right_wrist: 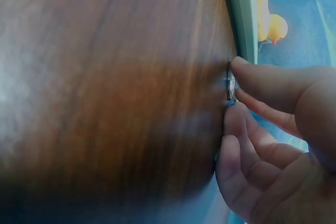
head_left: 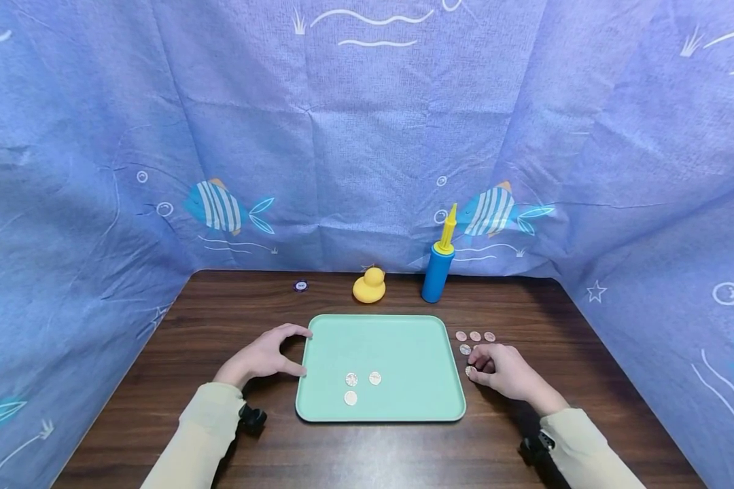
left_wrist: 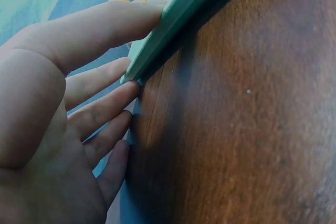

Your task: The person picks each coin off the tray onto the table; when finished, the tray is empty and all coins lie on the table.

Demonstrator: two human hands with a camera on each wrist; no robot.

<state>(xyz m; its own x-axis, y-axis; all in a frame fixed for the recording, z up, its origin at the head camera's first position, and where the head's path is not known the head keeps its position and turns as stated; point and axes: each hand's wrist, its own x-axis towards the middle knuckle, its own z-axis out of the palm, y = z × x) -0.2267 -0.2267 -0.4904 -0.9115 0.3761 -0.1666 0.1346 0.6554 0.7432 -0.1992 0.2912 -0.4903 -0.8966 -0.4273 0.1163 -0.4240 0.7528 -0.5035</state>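
A mint-green tray point(head_left: 391, 346) lies on the dark wooden table, with three round coins point(head_left: 351, 379) on its lower left part. At the tray's left edge, the thumb and spread fingers of my left hand point(head_left: 268, 354) touch the rim. My right hand point(head_left: 506, 372) is just right of the tray, its thumb and fingertips pinching a coin point(right_wrist: 231, 86) low at the table. Above that hand, several more coins point(head_left: 475, 336) lie in rows beside the tray, one partly hidden by the fingers.
Behind the tray sit a yellow rubber duck point(head_left: 370, 286) and a blue hand pump point(head_left: 437, 275) with a yellow nozzle, standing upright. Farther left at the back lies a dark poker chip point(head_left: 301, 286). A blue fish-print cloth point(head_left: 367, 170) hangs around the table's back and sides.
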